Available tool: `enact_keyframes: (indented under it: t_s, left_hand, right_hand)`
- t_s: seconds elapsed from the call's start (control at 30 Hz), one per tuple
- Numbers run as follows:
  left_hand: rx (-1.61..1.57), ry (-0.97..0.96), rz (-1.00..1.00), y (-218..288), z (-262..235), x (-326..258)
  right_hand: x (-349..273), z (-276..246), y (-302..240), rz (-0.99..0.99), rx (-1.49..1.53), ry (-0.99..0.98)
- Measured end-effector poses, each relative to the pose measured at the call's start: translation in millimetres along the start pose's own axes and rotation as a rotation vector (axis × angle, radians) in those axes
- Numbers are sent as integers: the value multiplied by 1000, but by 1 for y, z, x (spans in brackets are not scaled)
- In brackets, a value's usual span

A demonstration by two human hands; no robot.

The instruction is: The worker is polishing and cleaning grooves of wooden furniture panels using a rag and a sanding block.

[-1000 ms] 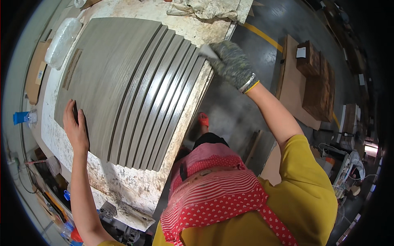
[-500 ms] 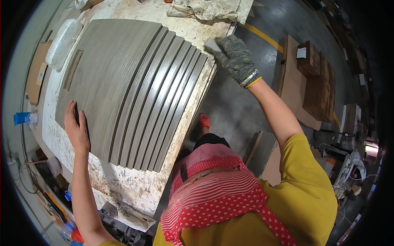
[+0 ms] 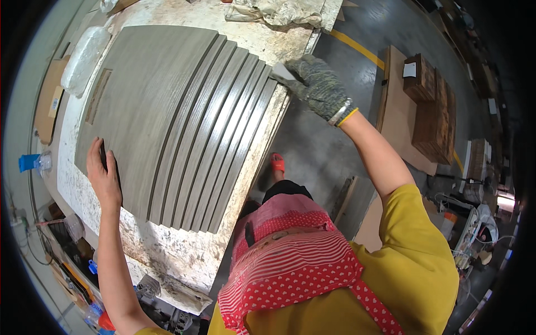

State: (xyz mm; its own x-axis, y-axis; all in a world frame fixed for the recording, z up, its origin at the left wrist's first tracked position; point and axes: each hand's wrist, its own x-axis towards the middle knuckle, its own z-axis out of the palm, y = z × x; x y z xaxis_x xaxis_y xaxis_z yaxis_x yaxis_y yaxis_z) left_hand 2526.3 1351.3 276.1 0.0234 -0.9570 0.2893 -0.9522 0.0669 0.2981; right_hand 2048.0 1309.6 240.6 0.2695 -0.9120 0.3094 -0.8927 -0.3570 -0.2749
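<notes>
A fanned stack of grey wood-grain boards lies on the worktable, its stepped edges toward the right. My bare left hand rests at the left edge of the top board, thumb and fingers apart, steadying nothing else that I can see. My right hand, in a dark grey knitted glove with a yellow cuff, grips a small whitish-grey block. The block is at the far right corner of the stack, against or just over the outermost board's end. The glove hides part of it, and its exact kind cannot be made out.
The white, stained worktable carries a crumpled cloth at its far end and a bubble-wrapped bundle on the left. A blue-capped bottle stands beyond the left edge. Brown wooden boxes sit on the right.
My right hand has moved slightly left and nearer with the block, onto the stack's far right corner. My left hand stays in place. The boards look almost unchanged.
</notes>
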Motion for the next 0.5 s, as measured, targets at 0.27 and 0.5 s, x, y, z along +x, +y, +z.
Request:
enact_keyframes:
  t_s: [0.27,0.5]
  left_hand:
    - [-8,6,7,0,2,0]
    - [1,-7,-7,3,1,2]
  right_hand:
    - [-7,5,-13,-28,56,84]
    - [-9,6,-20,91,143,140]
